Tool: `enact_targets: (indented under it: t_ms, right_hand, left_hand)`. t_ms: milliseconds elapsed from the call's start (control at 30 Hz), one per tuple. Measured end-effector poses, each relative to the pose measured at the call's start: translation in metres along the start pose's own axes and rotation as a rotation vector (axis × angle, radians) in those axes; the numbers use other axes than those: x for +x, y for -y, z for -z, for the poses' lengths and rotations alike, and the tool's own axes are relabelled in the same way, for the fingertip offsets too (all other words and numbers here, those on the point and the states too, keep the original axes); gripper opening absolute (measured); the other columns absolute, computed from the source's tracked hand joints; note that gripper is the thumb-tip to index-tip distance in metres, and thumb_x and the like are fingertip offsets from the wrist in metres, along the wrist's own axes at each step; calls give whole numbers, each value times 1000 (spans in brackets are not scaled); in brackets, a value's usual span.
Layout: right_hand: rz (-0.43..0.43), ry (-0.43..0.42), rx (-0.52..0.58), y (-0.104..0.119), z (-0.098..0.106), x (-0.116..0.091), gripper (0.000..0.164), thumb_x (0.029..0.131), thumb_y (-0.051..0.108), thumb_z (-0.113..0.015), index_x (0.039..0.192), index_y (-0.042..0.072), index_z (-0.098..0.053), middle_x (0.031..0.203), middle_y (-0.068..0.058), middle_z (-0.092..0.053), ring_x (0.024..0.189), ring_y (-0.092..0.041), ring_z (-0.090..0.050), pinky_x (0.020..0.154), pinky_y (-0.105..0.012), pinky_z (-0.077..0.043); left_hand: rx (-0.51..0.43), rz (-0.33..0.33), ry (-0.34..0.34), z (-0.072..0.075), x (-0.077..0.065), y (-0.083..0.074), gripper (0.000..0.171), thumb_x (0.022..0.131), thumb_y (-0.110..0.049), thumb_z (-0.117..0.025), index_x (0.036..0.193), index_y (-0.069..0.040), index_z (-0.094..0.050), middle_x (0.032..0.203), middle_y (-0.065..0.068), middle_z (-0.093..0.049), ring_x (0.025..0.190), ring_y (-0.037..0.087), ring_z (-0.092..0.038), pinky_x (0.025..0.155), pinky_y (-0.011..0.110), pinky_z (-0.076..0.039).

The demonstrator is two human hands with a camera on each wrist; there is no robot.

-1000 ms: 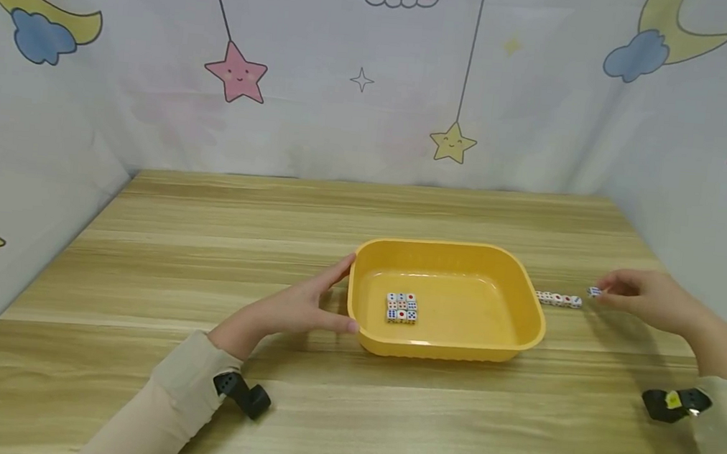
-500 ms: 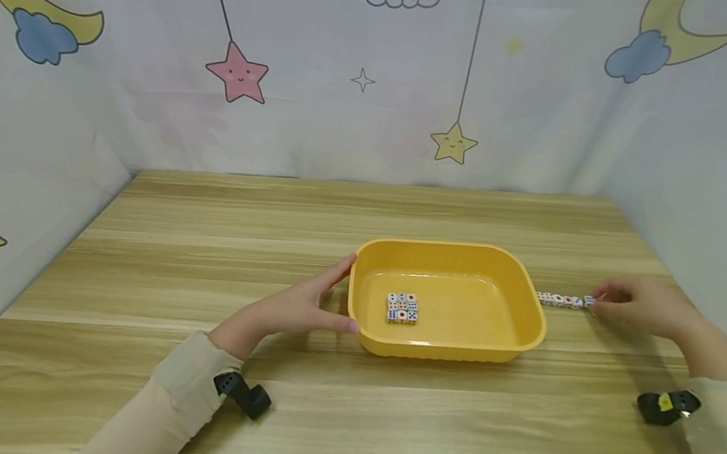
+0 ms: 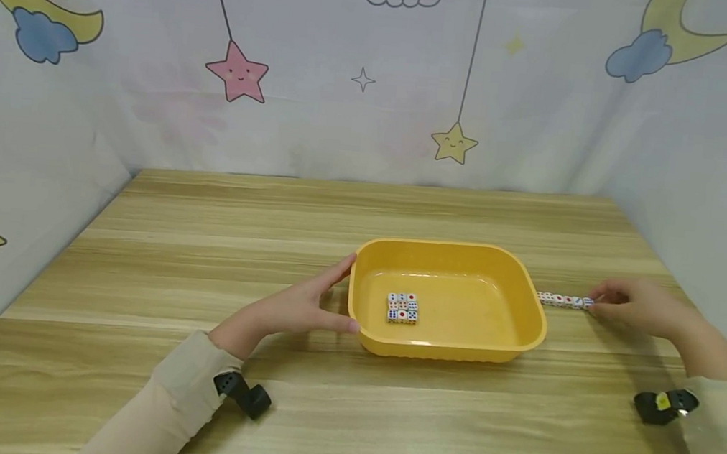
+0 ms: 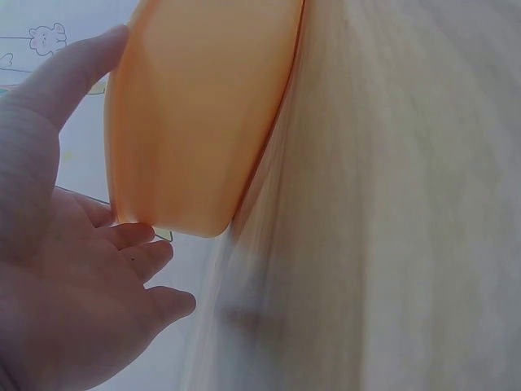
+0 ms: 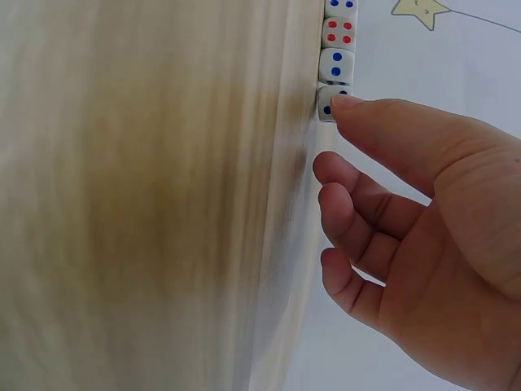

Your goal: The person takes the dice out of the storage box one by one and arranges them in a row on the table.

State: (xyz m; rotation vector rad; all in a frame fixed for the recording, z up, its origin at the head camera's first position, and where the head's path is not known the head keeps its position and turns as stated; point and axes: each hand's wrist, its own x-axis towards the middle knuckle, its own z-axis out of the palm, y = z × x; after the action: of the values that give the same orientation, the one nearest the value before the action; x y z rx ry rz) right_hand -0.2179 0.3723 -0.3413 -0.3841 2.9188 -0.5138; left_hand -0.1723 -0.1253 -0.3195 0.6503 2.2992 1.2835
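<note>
The right hand, at the tub's three o'clock, pinched the end die; a crooked push risked buckling the row. The left hand, fingers apart, touched nine o'clock.

Touching the left grip, a yellow tray; at the right grip, white dice with red and blue pips; beneath both grips, a tan wood-grain worktop; behind them, beige sleeves

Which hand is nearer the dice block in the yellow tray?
Left. The left hand touches the yellow tray beside the dice block; the right hand is beyond the opposite side, touching the outermost die.
</note>
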Motion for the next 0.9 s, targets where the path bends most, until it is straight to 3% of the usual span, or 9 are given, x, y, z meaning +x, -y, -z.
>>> enact_targets:
  t_ms: [500,900]
  right_hand:
    - [-9,28,43,4,2,-2,34,84,29,-62,104,3,-61,87,-2,-65,75,-8,-51,65,-26,-42]
    - [22,-47,60,12,17,-5,39,89,31,-55,115,2,-57,100,-11,-62,79,-3,-52,66,-28,-47]
  left_hand:
    - [-16,7,3,-1,1,1,101,75,-30,-73,145,-25,0,151,-6,-4,137,14,-8,110,45,-9]
    - [-4,-5,-2,0,1,2,101,75,-30,-73,146,-24,-1,151,-6,-4,137,14,-8,110,45,-9]
